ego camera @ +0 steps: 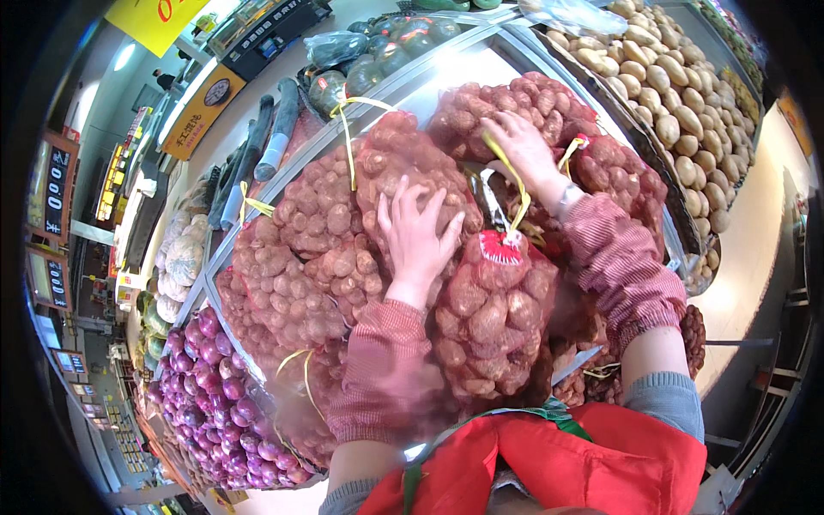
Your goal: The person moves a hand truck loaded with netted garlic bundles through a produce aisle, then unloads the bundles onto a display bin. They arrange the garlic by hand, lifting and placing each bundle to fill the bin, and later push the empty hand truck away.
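My left hand (418, 235) lies with spread fingers on a red mesh bag of taro (399, 154) in the middle of the display bin. Farther back, my right hand (524, 148) rests its fingertips on another mesh bag of taro (476, 122). A yellow tie (523, 199) rises from the neck of the nearest bag (496, 315) and passes in front of my right hand. That bag stands upright close to my body, between my forearms. More taro bags (290, 290) are heaped left of my left hand, and one bag (621, 177) sits right of my right wrist.
Loose red onions (212, 399) fill a section at the left front. Potatoes (682, 116) are piled beyond the bin's right edge. Green pumpkins (386, 55), wax gourds (257, 154) and pale pumpkins (183, 254) lie past the metal rim (309, 148). Price displays (51, 187) stand at far left.
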Action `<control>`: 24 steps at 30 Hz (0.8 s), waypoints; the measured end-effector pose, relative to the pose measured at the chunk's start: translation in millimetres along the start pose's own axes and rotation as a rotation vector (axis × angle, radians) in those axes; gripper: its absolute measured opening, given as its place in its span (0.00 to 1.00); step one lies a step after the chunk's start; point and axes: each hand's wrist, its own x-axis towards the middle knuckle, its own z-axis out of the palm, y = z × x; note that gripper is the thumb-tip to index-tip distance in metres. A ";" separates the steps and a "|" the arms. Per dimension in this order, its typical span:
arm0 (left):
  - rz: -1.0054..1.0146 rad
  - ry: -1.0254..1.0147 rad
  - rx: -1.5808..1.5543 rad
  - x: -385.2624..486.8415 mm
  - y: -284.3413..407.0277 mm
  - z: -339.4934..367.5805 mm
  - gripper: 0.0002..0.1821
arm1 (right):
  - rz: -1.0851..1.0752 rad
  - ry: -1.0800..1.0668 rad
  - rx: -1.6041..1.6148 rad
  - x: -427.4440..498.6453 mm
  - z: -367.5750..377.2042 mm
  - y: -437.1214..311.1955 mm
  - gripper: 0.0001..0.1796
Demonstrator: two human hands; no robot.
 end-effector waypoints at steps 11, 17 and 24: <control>-0.068 -0.020 0.015 5.6 1.2 -2.9 0.20 | -0.023 -0.066 -0.239 100.7 95.0 24.6 0.15; -0.089 -0.014 -0.011 7.7 -1.6 -2.1 0.20 | -0.002 -0.093 0.037 158.4 67.3 53.7 0.19; -0.076 -0.032 -0.037 7.9 -12.7 4.3 0.21 | 0.430 0.328 0.042 212.1 44.3 142.3 0.26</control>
